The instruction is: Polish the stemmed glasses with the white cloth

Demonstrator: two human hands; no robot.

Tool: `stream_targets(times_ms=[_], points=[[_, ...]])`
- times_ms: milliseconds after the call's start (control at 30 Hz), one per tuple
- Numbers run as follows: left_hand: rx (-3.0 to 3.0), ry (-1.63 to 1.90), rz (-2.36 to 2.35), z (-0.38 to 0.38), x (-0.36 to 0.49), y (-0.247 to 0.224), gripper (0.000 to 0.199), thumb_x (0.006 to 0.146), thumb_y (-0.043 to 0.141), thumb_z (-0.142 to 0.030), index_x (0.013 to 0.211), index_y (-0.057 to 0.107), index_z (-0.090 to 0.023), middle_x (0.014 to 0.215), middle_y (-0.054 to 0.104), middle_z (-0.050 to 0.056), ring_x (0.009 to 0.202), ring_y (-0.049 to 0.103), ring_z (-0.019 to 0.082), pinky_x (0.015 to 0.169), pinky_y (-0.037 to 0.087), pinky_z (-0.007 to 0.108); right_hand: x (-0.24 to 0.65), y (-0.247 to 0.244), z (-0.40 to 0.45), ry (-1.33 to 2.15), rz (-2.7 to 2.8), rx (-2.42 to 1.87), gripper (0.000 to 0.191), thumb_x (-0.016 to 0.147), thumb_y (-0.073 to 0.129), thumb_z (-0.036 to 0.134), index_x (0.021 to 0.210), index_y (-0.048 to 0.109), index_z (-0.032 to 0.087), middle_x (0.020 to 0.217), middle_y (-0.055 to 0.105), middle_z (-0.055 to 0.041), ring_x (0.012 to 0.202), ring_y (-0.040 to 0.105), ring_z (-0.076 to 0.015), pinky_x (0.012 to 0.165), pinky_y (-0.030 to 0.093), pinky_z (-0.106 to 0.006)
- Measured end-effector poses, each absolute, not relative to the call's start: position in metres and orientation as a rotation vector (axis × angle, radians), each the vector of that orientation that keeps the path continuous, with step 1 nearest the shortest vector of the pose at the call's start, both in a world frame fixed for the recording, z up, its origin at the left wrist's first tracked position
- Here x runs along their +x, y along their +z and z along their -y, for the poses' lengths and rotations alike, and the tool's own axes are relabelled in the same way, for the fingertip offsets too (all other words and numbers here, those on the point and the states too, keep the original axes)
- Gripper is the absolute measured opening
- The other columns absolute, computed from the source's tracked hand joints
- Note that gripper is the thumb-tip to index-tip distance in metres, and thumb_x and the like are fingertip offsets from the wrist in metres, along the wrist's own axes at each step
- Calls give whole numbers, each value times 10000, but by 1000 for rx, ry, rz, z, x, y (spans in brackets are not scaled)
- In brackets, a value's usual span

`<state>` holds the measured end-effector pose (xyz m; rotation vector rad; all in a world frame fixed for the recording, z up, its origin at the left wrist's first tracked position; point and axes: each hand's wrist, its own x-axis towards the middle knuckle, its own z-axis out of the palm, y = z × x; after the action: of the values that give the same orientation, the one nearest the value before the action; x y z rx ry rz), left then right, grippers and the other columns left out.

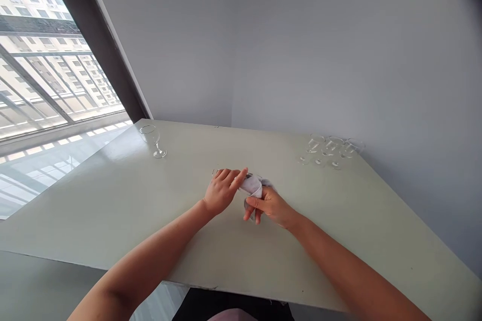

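Over the middle of the table, my left hand (222, 191) is closed on a clear stemmed glass, mostly hidden by the fingers and cloth. Only thin bits of its outline show past the fingertips. Pinched in my right hand (273, 205) is a pale white-grey cloth (253, 185), bunched against the glass between the two hands. Whether the cloth goes inside the bowl or only around it, I cannot tell. The right hand's lower fingers extend below the cloth.
One stemmed glass (158, 153) stands upright at the table's far left. Several similar glasses (332, 148) are grouped at the far right, close to the wall. The pale glossy table (113, 220) has its near edge by my body; a window (45, 60) is on the left.
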<state>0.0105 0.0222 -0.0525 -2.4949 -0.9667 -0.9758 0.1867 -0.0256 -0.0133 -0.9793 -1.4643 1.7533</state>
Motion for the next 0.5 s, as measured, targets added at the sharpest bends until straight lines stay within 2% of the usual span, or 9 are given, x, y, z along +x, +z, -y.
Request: stream_targets(times_ms=[67, 133, 200, 300, 367, 433, 500], points=[[-2467, -973, 944, -20, 13, -48, 506, 842, 365, -108, 1330, 281, -214, 1033, 616, 75, 899, 560, 176, 782, 403, 334, 188, -14, 24, 1777, 1338, -976, 366, 754, 584, 423, 976, 588, 132, 563, 597, -8, 581, 637, -177, 399, 439, -216], [-2415, -941, 939, -19, 15, -44, 495, 843, 373, -111, 1316, 308, -241, 1094, 591, 81, 971, 556, 185, 861, 381, 366, 190, -14, 25, 1819, 1145, -968, 356, 754, 584, 432, 960, 589, 141, 518, 581, 12, 476, 599, -143, 382, 427, -211], [-2399, -886, 912, -18, 17, -41, 469, 847, 387, -124, 1290, 342, -272, 1097, 585, 74, 960, 570, 185, 903, 359, 390, 192, -11, 28, 1844, 988, -964, 350, 761, 573, 445, 959, 584, 156, 477, 563, 31, 394, 540, -109, 368, 409, -200], [-2525, -851, 868, -19, 18, -34, 428, 864, 423, -233, 1283, 341, -255, 986, 613, 72, 815, 597, 170, 810, 412, 353, 196, -6, 39, 1778, 1117, -999, 358, 794, 521, 466, 972, 582, 162, 478, 579, 17, 417, 548, -122, 393, 421, -218], [-2742, -832, 873, -21, 15, -24, 485, 857, 446, -356, 1303, 313, -218, 912, 625, 72, 752, 594, 167, 705, 431, 305, 200, -2, 46, 1596, 1401, -1062, 326, 811, 503, 449, 940, 599, 166, 520, 606, -1, 485, 578, -141, 461, 454, -251], [-3076, -732, 872, -22, 11, -9, 557, 831, 467, -439, 1315, 301, -219, 844, 633, 41, 696, 589, 148, 619, 422, 253, 207, 0, 52, 1435, 1661, -1105, 256, 809, 519, 410, 839, 619, 177, 546, 611, -3, 520, 587, -144, 507, 455, -261], [-3444, -468, 782, -22, 7, 9, 529, 819, 477, -461, 1291, 343, -262, 782, 636, -10, 630, 581, 114, 567, 405, 211, 214, 1, 53, 1458, 1797, -1096, 228, 798, 541, 385, 727, 610, 180, 556, 605, 0, 521, 591, -140, 509, 440, -253]])
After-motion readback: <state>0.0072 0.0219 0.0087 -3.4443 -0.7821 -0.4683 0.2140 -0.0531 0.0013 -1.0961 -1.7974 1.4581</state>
